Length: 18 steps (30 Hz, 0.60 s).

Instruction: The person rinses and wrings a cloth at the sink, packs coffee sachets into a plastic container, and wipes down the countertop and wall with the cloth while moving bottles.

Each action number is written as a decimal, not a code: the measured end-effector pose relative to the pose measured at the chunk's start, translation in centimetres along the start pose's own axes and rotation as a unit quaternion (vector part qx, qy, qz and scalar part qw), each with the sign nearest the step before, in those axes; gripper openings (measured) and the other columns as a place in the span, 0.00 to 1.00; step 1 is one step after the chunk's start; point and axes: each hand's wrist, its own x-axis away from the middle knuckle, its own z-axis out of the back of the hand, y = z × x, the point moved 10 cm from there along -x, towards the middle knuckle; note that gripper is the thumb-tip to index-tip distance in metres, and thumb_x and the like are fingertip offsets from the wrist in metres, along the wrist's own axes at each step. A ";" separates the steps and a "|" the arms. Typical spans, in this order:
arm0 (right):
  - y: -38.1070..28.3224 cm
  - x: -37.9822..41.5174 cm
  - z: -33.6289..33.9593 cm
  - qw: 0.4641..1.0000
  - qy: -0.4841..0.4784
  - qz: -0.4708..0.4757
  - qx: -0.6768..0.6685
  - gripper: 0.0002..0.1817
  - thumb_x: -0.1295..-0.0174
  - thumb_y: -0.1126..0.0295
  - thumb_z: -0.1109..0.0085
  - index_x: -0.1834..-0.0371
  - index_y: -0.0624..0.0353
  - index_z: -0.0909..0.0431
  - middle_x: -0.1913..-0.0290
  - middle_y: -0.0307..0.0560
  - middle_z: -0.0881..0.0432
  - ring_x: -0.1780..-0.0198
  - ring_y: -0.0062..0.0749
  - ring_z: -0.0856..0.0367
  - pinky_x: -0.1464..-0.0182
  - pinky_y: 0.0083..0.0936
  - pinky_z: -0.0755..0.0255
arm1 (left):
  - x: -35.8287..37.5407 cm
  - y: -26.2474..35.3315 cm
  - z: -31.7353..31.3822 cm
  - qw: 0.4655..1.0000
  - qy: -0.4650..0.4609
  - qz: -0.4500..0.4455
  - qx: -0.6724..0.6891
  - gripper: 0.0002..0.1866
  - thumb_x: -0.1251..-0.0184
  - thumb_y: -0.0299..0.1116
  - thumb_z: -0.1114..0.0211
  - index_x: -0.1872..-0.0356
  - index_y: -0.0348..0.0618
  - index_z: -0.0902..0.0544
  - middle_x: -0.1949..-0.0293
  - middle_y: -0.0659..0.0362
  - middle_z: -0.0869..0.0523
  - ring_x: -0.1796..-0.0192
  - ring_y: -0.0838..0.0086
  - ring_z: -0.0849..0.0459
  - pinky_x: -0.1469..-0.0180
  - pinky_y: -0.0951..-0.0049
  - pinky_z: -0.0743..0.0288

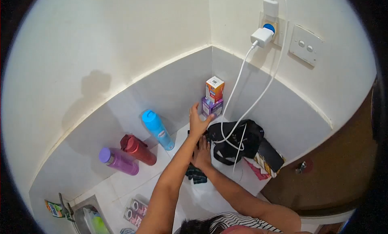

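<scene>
My left hand (198, 125) reaches toward the corner with thumb and fingers spread, holding nothing. Just beyond it stands a purple box (212, 107), with an orange and white box (214, 89) stacked on top. Lower down, my right hand (201, 156) lies with its fingers stretched out over a dark item, partly hidden beneath it. A dark checked cloth (197, 174) shows below that hand. To the right sits a black bag (236, 135) with a white cable lying across it.
Blue (158, 130), red (138, 150) and purple (119, 161) bottles stand along the left wall. A sink (87, 218) is at lower left, near a pink patterned pack (136, 211). White chargers (262, 37) hang cables from the outlet. A black phone-like slab (270, 154) rests on folded cloth.
</scene>
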 end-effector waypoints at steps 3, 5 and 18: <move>0.3 -0.6 -0.5 1.000 0.000 -0.006 -0.031 0.44 0.36 0.43 0.55 0.24 0.59 0.52 0.23 0.69 0.60 0.22 0.59 0.64 0.25 0.55 0.66 | -4.1 -1.1 -4.0 0.999 0.027 -0.004 -0.038 0.63 0.66 0.49 0.17 0.30 0.32 0.47 0.36 0.38 0.36 0.33 0.46 0.37 0.30 0.51 0.45; 0.4 -0.9 -2.2 0.997 -0.069 -0.001 0.041 0.47 0.36 0.42 0.55 0.22 0.58 0.60 0.22 0.64 0.63 0.21 0.57 0.67 0.25 0.55 0.67 | -5.4 -1.6 -5.9 0.999 0.029 -0.012 -0.031 0.67 0.69 0.51 0.16 0.29 0.34 0.50 0.35 0.38 0.39 0.33 0.45 0.39 0.30 0.50 0.44; -0.2 -0.9 -0.2 0.996 0.012 0.066 -0.061 0.43 0.39 0.42 0.53 0.27 0.61 0.45 0.27 0.60 0.43 0.24 0.55 0.55 0.24 0.51 0.69 | -5.4 -1.9 -7.9 0.967 0.109 -0.094 -0.210 0.49 0.61 0.59 0.22 0.42 0.35 0.32 0.42 0.45 0.29 0.41 0.51 0.32 0.39 0.50 0.39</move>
